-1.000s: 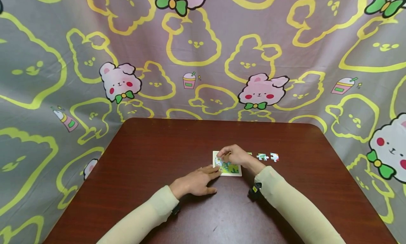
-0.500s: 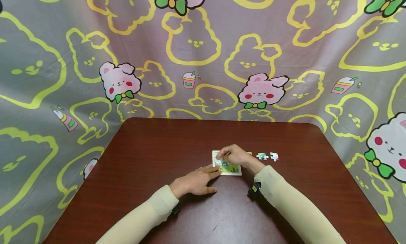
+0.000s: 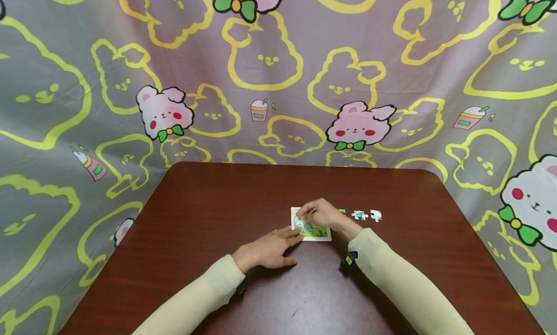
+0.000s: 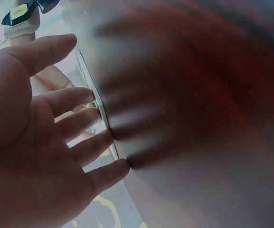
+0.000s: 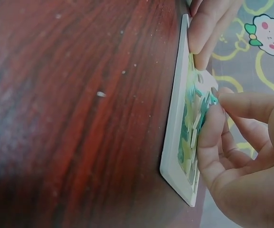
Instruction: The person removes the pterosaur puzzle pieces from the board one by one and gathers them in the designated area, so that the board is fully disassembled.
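Observation:
A small jigsaw puzzle board (image 3: 327, 239) with a pale rim and a green and yellow picture lies on the table. My left hand (image 3: 271, 249) rests palm down at its left side, fingers extended over the rim. Seen from the left wrist, those fingers (image 4: 90, 147) are spread along the board's edge. Above the board my right hand (image 3: 323, 213) is bent down over the picture. In the right wrist view, its thumb and index finger pinch a teal and white puzzle piece (image 5: 203, 113), tilted close over the picture. Part of the picture is hidden beneath this hand.
To the right of the board lie loose puzzle pieces: one (image 3: 359, 215), another with red on it (image 3: 376, 215), and one (image 3: 342, 211) partly behind the right hand. The brown table (image 3: 209, 204) ends at a patterned curtain (image 3: 278, 98).
Both hands stay in nearly the same place. The right fingers keep hold over the board with only very slight movement, and the loose pieces have not moved.

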Demonstrator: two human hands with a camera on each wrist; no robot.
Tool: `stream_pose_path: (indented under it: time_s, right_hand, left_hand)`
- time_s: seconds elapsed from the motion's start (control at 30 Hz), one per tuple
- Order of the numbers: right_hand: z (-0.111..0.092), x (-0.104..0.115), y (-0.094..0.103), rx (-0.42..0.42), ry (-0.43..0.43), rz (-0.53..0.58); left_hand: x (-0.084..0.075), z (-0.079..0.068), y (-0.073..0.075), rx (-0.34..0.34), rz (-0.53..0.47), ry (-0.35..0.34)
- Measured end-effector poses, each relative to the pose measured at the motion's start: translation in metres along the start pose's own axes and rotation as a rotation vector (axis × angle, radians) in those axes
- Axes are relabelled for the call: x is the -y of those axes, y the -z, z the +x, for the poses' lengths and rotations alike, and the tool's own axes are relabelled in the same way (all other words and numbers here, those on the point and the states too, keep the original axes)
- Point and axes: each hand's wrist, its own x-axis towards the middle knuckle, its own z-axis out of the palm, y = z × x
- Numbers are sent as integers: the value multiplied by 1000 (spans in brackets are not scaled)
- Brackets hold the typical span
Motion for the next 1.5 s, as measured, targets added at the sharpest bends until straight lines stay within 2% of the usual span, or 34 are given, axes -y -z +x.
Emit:
stream_pose_path:
  time_s: [0.27, 0.5, 0.97, 1.5]
  right_hand:
    - [-2, -1, -2, 0, -15, 11]
    - [-1, -2, -1, 25, 26, 24]
    - [3, -6, -3, 3, 75, -34]
    - [5, -6, 3, 62, 80, -2]
  left_hand:
    - [-1, -3, -1, -4, 7, -16]
    - [0, -1, -1, 6, -3, -17]
    - [0, -1, -1, 2, 1, -18]
    - [1, -2, 1, -4, -12, -28]
